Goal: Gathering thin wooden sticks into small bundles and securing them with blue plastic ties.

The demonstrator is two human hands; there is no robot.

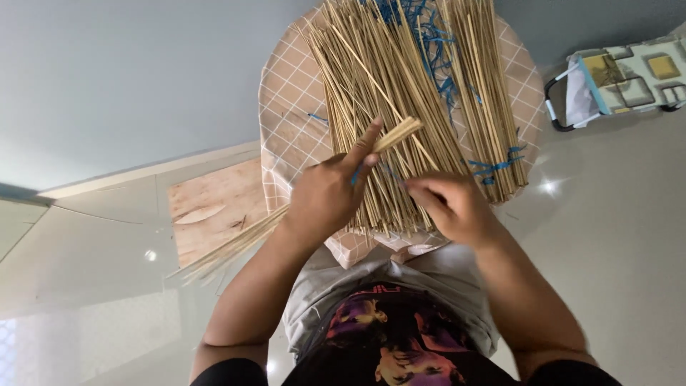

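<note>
Clenching a slim bundle of pale bamboo sticks [236,243], the left hand [325,200] is angling it up-right; the right hand [454,207] is pinching one loose stick from the tan pile [400,93] beside it.

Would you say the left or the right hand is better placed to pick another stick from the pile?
Probably the right hand: it rests on the loose bamboo sticks, while the left hand grips a bundle of sticks.
</note>
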